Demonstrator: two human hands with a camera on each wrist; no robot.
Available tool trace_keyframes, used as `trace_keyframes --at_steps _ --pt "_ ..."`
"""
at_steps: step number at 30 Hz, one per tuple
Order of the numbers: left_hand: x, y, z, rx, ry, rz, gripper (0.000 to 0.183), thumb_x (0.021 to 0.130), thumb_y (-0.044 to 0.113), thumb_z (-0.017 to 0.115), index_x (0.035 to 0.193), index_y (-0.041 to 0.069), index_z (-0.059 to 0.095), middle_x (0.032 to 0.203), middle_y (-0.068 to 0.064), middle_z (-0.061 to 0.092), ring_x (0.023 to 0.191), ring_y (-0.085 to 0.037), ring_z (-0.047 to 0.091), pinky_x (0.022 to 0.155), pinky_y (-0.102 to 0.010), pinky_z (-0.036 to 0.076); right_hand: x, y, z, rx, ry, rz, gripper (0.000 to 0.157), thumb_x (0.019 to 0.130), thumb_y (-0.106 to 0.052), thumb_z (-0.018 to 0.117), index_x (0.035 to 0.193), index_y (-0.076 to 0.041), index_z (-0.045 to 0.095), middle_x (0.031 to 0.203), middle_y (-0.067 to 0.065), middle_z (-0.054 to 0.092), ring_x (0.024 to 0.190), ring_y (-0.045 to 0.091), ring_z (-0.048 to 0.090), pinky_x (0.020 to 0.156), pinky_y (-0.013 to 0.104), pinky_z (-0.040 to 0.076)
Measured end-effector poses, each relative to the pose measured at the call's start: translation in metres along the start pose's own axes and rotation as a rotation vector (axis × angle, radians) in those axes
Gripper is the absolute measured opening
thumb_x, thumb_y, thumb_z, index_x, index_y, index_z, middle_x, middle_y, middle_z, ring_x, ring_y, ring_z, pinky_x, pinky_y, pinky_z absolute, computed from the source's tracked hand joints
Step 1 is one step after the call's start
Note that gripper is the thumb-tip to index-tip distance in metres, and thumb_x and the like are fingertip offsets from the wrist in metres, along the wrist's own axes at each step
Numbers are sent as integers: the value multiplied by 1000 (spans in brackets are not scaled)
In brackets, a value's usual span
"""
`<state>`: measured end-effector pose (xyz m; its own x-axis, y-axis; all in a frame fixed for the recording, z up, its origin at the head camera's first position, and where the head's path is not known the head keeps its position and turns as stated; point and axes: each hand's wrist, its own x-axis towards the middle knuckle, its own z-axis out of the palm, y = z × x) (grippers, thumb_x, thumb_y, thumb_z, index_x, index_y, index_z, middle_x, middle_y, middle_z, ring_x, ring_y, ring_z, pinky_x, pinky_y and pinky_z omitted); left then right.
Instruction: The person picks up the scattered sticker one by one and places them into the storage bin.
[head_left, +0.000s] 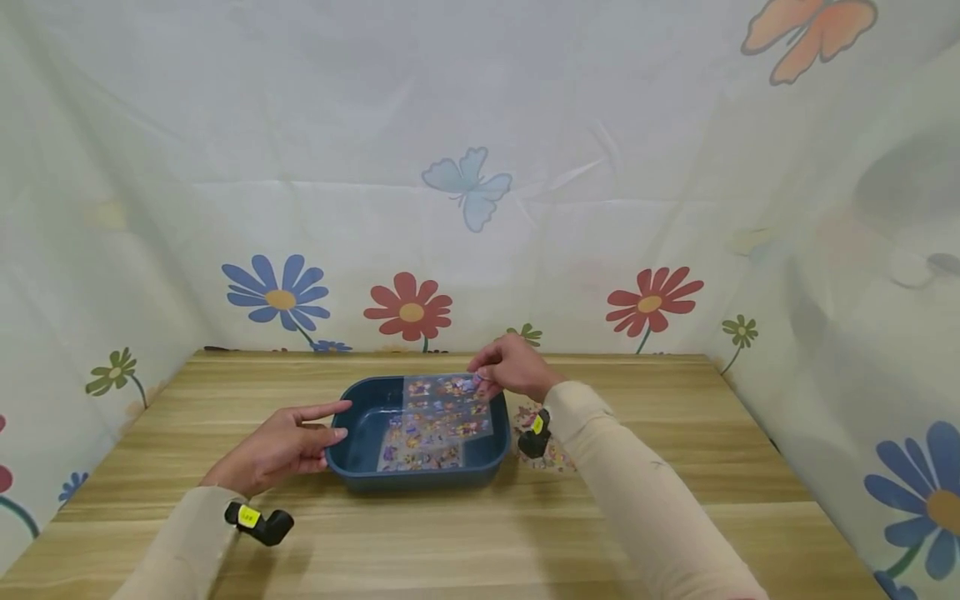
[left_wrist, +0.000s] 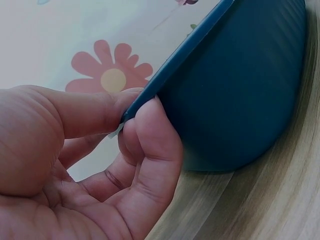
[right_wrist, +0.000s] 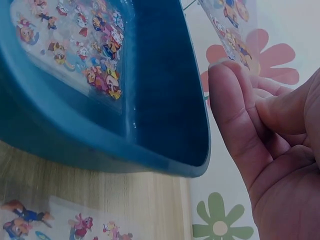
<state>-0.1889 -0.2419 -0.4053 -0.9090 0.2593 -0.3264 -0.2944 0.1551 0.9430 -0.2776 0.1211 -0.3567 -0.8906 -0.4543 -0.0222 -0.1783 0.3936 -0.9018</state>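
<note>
A dark blue plastic basin [head_left: 420,482] stands on the wooden table. At its left end my left hand [head_left: 281,446] pinches the rim, thumb and fingers on either side of the wall [left_wrist: 235,95]. My right hand [head_left: 517,367] is over the far right corner and pinches a clear sheet of small cartoon stickers [head_left: 442,404] by its upper edge. That sheet hangs across the basin's opening; part of it shows beyond the fingertips in the right wrist view. Another sticker sheet [right_wrist: 75,45] lies inside on the basin floor, partly overlapped by the held one in the head view.
More sticker sheets [right_wrist: 75,225] lie on the table [head_left: 375,542] right of the basin, partly hidden under my right wrist. A pale curtain [head_left: 525,250] printed with flowers and butterflies closes off the back and sides.
</note>
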Motion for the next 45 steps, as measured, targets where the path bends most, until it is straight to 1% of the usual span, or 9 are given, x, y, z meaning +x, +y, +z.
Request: trace_keyframes --at_steps 3,7,16,23,29,34,39,43,45 --pt "0 -1 0 6 -19 15 73 91 24 72 154 17 35 82 -3 60 66 -15 59 69 -29 58 3 -1 1 0 -16 -5 21 95 5 56 111 8 69 89 17 69 68 19 69 67 35 62" --pt "1 -1 0 6 -33 23 73 91 24 71 154 16 34 80 -2 60 65 -15 59 69 -28 58 6 -4 2 1 -32 1 21 95 4 56 111 7 69 89 16 69 67 19 70 67 36 62" --pt "1 0 0 -7 4 -12 72 90 23 72 153 18 37 80 -2 60 66 -16 57 69 -28 57 9 -14 6 -14 -26 3 20 95 4 57 108 2 72 92 16 69 69 20 71 68 37 62" --pt "0 0 0 7 27 -25 72 90 24 73 152 19 38 82 -4 60 67 -17 58 69 -28 57 13 -15 10 3 -57 9 21 96 3 56 111 3 71 92 17 70 69 21 71 71 40 62" --pt "1 -1 -1 4 23 -20 71 90 25 73 152 19 39 81 -4 60 67 -17 58 69 -28 57 13 -16 13 2 -50 25 20 95 3 57 111 5 70 90 16 70 66 19 71 69 37 62" --pt "0 -1 -1 9 25 -14 72 90 25 73 152 18 38 83 -5 60 67 -16 59 69 -28 57 13 -17 16 6 -58 35 22 95 3 57 113 8 69 91 18 70 66 18 70 68 34 61" --pt "-1 -1 -1 10 24 -8 71 90 24 72 152 18 38 82 -4 60 67 -17 59 69 -28 58 14 -16 19 11 -72 35 21 95 4 57 112 7 69 94 20 70 68 18 70 69 35 62" --pt "0 -1 -1 10 18 -7 71 90 25 72 153 18 38 84 -5 60 68 -17 59 69 -28 57 15 -13 20 -11 -77 32 22 95 4 56 113 8 68 93 18 70 69 18 70 70 35 62" --pt "1 0 0 12 12 -8 72 90 25 72 153 19 38 81 -3 58 68 -16 58 68 -28 57 14 -13 20 -17 -78 30 23 95 3 56 115 8 68 93 18 70 69 18 71 70 35 62"
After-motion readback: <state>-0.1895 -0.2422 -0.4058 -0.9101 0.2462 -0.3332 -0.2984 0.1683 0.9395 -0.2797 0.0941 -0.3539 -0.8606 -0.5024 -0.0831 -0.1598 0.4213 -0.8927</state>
